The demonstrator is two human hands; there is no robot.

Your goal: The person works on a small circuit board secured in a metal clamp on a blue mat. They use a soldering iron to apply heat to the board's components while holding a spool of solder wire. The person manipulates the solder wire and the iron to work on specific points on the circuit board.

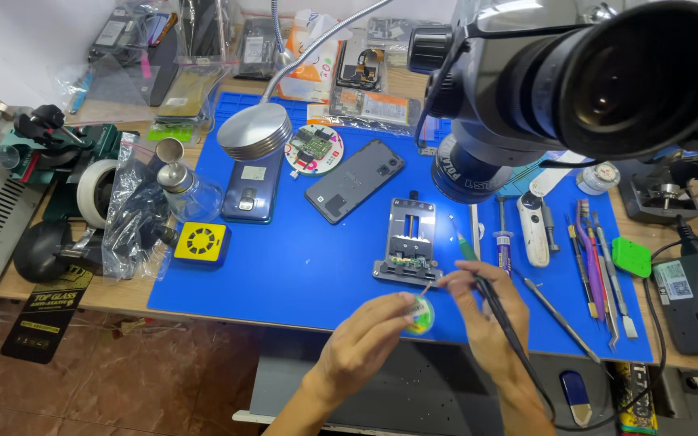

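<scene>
Holding a soldering iron [501, 311] in the right hand [486, 311] and a small round green tin [418, 315] pinched in the left hand [369, 339], a person works near the blue mat's [300, 266] front edge; the circuit board [410, 262] sits clamped in its holder [407, 242], apparently mid-repair.

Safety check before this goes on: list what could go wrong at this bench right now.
1. The right hand holds a black corded tool close to the left hand and its small round green tin; a slip could catch the fingers.
2. The tool's cord trails off the mat's front edge and could snag.
3. The circuit board in the clamp sits right beside the tip; a stray touch might damage it.
</scene>
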